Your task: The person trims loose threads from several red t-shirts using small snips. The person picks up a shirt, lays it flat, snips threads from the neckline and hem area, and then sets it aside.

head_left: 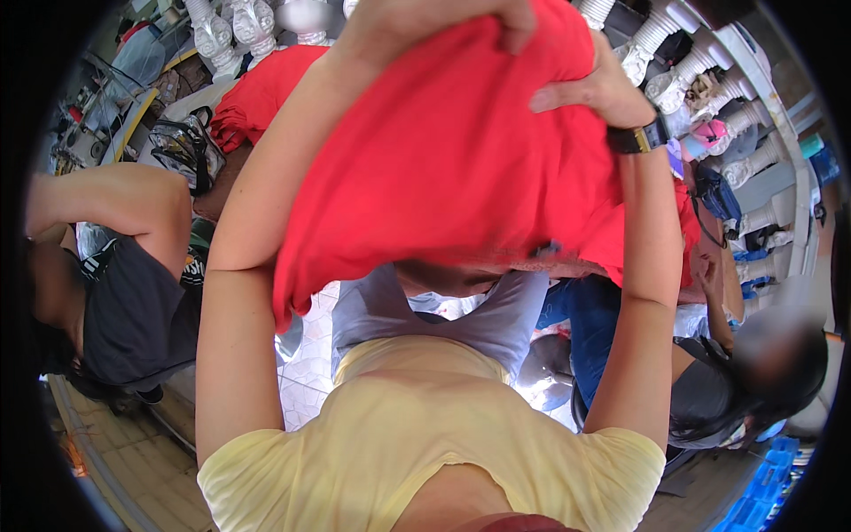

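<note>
A piece of red cloth (pixel 443 160), perhaps a garment, hangs spread out between my raised hands and fills the upper middle of the view. My left hand (pixel 443 22) is closed on its upper edge, partly cut off by the top of the picture. Farther right, my right hand (pixel 607 93) grips the cloth with the thumb in front; its other fingers are hidden behind the fabric. The lower edge droops over my lap and is slightly blurred. A small dark spot (pixel 548 248) shows near that edge.
More red fabric (pixel 266 93) lies on the table at the left, beside a clear bag with black trim (pixel 184 146). White balusters (pixel 253 27) line the back and right. One person (pixel 133 301) sits at my left, another (pixel 727 381) at my right. A blue crate (pixel 762 488) stands lower right.
</note>
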Action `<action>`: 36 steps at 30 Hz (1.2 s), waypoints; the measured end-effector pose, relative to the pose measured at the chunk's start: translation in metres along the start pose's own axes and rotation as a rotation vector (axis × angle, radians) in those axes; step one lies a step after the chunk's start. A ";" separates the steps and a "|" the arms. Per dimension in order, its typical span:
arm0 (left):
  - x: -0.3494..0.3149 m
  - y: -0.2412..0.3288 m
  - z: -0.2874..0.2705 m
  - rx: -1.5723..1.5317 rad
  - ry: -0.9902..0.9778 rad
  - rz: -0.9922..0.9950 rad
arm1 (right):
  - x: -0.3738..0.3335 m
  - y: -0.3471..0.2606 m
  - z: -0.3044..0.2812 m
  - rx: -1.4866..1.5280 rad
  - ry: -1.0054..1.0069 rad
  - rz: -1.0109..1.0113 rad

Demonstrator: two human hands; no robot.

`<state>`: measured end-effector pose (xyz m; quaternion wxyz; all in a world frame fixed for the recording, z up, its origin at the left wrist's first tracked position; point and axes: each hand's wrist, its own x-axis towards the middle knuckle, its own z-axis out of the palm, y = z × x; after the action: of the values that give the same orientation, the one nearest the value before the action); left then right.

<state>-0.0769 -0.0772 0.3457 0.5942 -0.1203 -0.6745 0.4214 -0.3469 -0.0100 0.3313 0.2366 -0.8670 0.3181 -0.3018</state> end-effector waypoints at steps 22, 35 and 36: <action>-0.013 0.108 -0.140 -0.054 -0.804 -1.150 | -0.132 -0.077 0.064 0.313 0.687 0.604; -0.332 0.108 -0.015 0.066 -0.914 -1.471 | -0.153 0.179 0.217 -0.790 0.367 0.998; -0.351 0.102 -0.016 0.102 -0.941 -1.580 | -0.154 0.178 0.230 -0.770 0.309 0.962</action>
<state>-0.0038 -0.2403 0.0269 0.3785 0.5855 -0.7133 -0.0724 -0.3599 0.0246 0.0044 -0.0318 -0.5965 0.7884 -0.1472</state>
